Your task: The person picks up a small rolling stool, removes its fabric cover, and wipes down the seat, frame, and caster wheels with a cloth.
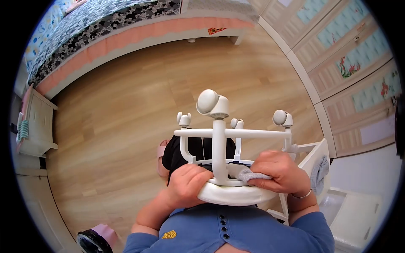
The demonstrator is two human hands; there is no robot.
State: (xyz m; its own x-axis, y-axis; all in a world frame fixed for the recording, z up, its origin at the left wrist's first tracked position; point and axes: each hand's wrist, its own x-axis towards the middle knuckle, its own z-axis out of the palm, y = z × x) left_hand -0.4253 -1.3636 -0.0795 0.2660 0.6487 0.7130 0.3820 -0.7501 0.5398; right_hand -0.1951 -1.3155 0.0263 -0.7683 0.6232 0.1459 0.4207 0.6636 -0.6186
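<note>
A white stool [219,147] with caster wheels lies turned over against my body, its legs and wheels pointing up and away from me. My left hand [188,182] is wrapped round the edge of the round seat [238,196], left of the thick front leg. In my right hand [280,173] is a grey cloth [252,175], pinched against the frame near the seat's underside. The largest caster [213,103] stands at the top of that leg, and a smaller one [282,118] is at the right.
A bed [139,38] with a pink skirt spans the back. Wardrobe doors [346,63] line the right. Close to my right arm stands a white rack [316,168] with another grey cloth [319,173] on it. A small cabinet [40,122] is at the left, a bin [93,241] at the lower left.
</note>
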